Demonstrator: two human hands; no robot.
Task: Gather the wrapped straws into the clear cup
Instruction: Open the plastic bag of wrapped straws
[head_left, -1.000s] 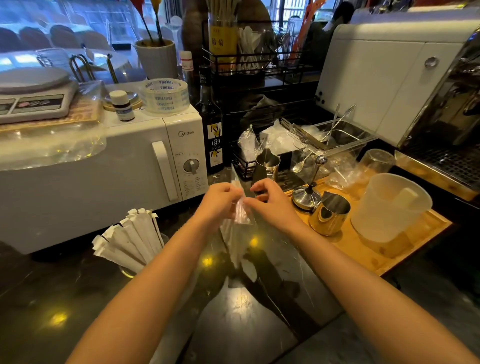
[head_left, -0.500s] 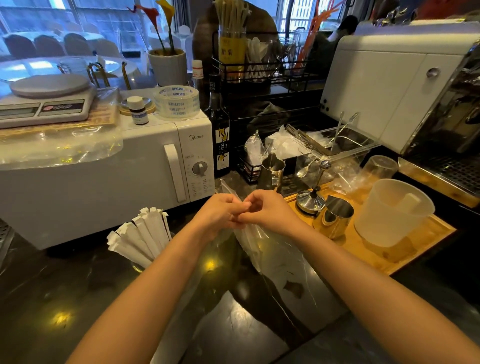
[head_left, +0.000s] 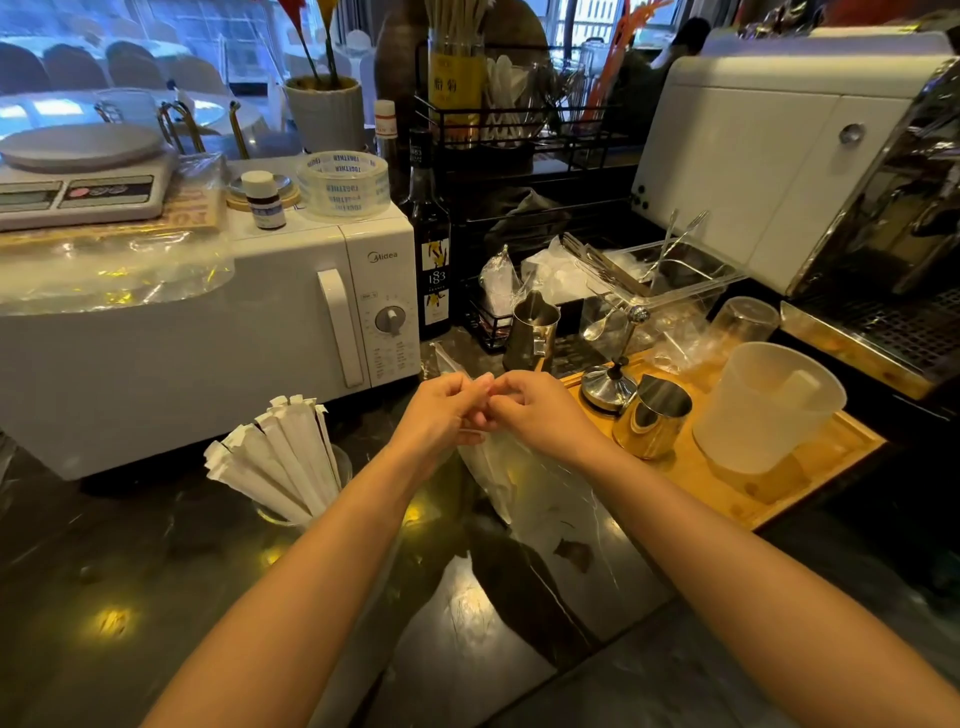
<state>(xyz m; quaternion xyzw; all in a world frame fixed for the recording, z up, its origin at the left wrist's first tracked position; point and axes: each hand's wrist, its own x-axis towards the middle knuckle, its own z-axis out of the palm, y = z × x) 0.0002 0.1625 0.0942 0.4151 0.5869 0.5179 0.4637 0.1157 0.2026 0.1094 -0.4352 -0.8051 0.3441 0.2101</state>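
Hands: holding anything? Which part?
Both the left hand and right hand pinch the top edge of a clear plastic bag, which hangs down to the counter.

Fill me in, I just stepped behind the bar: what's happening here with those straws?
A person is working with both hands at the dark counter. The left hand and right hand are pinched together on the top of a clear plastic bag, which seems to hold a few more wrapped straws. A bunch of wrapped straws already stands fanned out in the clear cup to the left, in front of the microwave.
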